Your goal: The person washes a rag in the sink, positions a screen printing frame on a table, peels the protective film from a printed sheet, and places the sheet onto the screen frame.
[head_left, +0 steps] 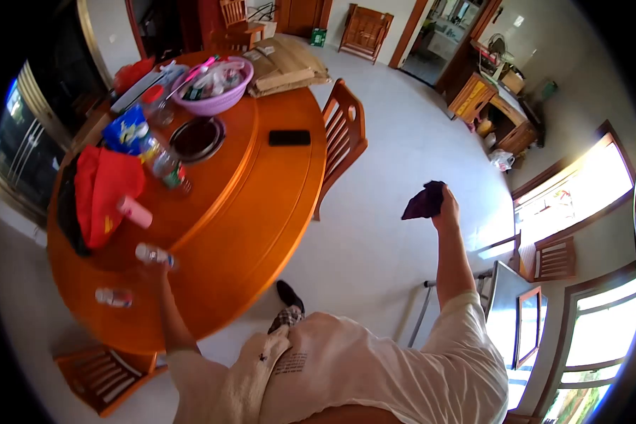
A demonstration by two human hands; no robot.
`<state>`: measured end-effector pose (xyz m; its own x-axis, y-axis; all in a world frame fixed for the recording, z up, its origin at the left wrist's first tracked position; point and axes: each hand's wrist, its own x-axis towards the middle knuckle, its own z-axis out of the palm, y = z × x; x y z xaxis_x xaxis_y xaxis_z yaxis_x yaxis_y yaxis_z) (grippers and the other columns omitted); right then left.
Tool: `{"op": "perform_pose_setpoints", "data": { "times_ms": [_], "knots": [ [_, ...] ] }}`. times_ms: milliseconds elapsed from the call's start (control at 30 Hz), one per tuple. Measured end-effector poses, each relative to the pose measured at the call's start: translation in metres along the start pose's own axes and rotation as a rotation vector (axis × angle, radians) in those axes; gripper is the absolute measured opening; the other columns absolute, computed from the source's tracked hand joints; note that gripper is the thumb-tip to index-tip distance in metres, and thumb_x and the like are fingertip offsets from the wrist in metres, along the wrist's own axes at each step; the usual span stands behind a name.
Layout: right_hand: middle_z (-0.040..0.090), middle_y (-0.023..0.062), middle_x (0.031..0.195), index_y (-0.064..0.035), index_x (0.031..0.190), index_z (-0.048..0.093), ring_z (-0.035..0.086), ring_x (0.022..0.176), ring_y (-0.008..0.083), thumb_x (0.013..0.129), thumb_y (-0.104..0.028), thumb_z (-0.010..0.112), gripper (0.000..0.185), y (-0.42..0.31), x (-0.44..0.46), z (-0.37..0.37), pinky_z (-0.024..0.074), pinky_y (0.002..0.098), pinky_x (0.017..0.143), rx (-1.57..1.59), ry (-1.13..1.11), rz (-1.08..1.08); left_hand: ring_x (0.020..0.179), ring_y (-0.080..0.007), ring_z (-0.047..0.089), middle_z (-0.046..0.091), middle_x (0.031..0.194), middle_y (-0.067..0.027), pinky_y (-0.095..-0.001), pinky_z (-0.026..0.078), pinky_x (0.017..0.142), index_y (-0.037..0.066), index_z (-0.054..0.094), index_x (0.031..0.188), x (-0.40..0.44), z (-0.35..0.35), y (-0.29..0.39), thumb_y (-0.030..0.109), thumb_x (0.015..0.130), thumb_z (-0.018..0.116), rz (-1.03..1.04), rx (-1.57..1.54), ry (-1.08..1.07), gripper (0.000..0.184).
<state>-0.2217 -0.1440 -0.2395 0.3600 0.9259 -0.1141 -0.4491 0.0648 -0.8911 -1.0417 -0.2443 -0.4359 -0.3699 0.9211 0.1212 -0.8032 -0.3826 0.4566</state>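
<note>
My left hand (155, 270), somewhat blurred, is closed around a small clear bottle (152, 254) with a pale label, over the front of the round wooden table (261, 233). Near it lies another small bottle (113, 297), and a pink cylindrical container (135, 211) lies farther in. Out to the right, above the floor, my right hand (448, 205) grips a crumpled dark purple cloth (424, 201). The cloth hangs to the left of my fingers, well apart from the table.
On the table are a red bag (102, 194), a plastic bottle (166, 166), a round metal-rimmed tray (219, 134), a purple basin (222, 104) full of items, flattened cardboard (283, 63) and a black phone (289, 138). A wooden chair (343, 138) stands against the table's right side.
</note>
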Motion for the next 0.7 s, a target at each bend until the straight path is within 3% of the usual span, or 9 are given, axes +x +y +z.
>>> {"op": "perform_pose_setpoints", "data": {
  "times_ms": [133,200,300,333,367,400,467,533,700],
  "knots": [
    [0.062,0.0073,0.081,-0.0040,0.103,0.060,0.060,0.072,0.0168,0.095,-0.029,0.047,0.029,0.001,0.102,0.095,0.0504,0.0328,0.058,-0.329,0.101,-0.098,0.109,-0.0208,0.052,0.049,0.125,-0.0089,-0.0332,0.044,0.092,0.006,0.039,0.132,-0.028,0.025,-0.012,0.009,0.070,0.074,0.336,1.158,0.364,0.071],
    [0.063,0.0074,0.076,-0.0040,0.100,0.062,0.060,0.067,0.0178,0.093,-0.031,0.049,0.031,0.040,0.164,0.122,0.0482,0.0329,0.053,-0.769,0.138,-0.335,0.109,-0.0217,0.052,0.049,0.125,-0.0097,-0.0333,0.045,0.089,0.005,0.039,0.132,-0.028,0.049,-0.019,0.009,0.072,0.073,0.334,1.121,0.320,0.070],
    [0.064,0.0033,0.076,-0.0128,0.094,0.065,0.058,0.064,0.0135,0.087,-0.029,0.058,0.019,0.099,0.198,0.179,0.0469,0.0288,0.057,-1.138,-0.062,-0.041,0.109,-0.0221,0.052,0.049,0.123,-0.0104,-0.0332,0.046,0.088,0.004,0.039,0.132,-0.025,0.033,-0.022,0.008,0.073,0.071,0.367,1.146,0.365,0.067],
    [0.065,0.0072,0.077,-0.0129,0.093,0.065,0.062,0.071,0.0224,0.085,-0.037,0.059,0.026,0.162,0.231,0.170,0.0487,0.0339,0.063,-1.177,-0.189,-0.252,0.108,-0.0221,0.052,0.049,0.123,-0.0106,-0.0332,0.045,0.088,0.003,0.039,0.132,-0.026,0.038,-0.024,0.007,0.074,0.071,0.345,1.156,0.392,0.067],
    [0.066,0.0117,0.084,-0.0107,0.096,0.064,0.064,0.080,0.0297,0.083,-0.042,0.059,0.035,0.165,0.208,0.202,0.0492,0.0392,0.070,-1.700,-0.264,-0.251,0.108,-0.0221,0.052,0.050,0.123,-0.0109,-0.0331,0.045,0.088,0.003,0.039,0.132,-0.027,0.042,-0.026,0.006,0.074,0.071,0.324,1.166,0.422,0.066],
    [0.065,0.0157,0.091,-0.0072,0.097,0.064,0.064,0.086,0.0298,0.082,-0.045,0.058,0.041,0.195,0.215,0.199,0.0497,0.0398,0.073,-1.720,-0.478,-0.184,0.108,-0.0220,0.052,0.050,0.122,-0.0110,-0.0333,0.045,0.088,0.003,0.039,0.132,-0.027,0.048,-0.028,0.006,0.074,0.070,0.310,1.193,0.433,0.066],
    [0.064,0.0192,0.096,-0.0042,0.099,0.063,0.062,0.092,0.0323,0.081,-0.043,0.059,0.043,0.185,0.148,0.241,0.0497,0.0406,0.077,-1.901,-0.331,-0.250,0.107,-0.0219,0.053,0.051,0.121,-0.0113,-0.0336,0.045,0.088,0.002,0.039,0.133,-0.032,0.055,-0.030,0.004,0.074,0.070,0.281,1.249,0.463,0.066],
    [0.064,0.0199,0.094,-0.0037,0.103,0.062,0.062,0.091,0.0333,0.080,-0.044,0.061,0.047,0.179,0.134,0.237,0.0500,0.0406,0.078,-1.625,-0.571,-0.128,0.101,-0.0205,0.054,0.052,0.114,-0.0093,-0.0343,0.045,0.086,0.002,0.044,0.124,-0.037,0.064,-0.038,0.004,0.074,0.069,0.330,1.265,0.397,0.056],
    [0.066,0.0166,0.083,-0.0014,0.106,0.061,0.065,0.078,0.0289,0.082,-0.034,0.064,0.041,0.108,0.075,0.234,0.0523,0.0350,0.069,-1.039,-0.908,-0.353,0.092,-0.0169,0.054,0.054,0.100,-0.0060,-0.0339,0.047,0.079,0.004,0.049,0.111,-0.035,0.254,-0.142,0.008,0.078,0.065,0.018,1.053,0.332,0.037]
  ]
}}
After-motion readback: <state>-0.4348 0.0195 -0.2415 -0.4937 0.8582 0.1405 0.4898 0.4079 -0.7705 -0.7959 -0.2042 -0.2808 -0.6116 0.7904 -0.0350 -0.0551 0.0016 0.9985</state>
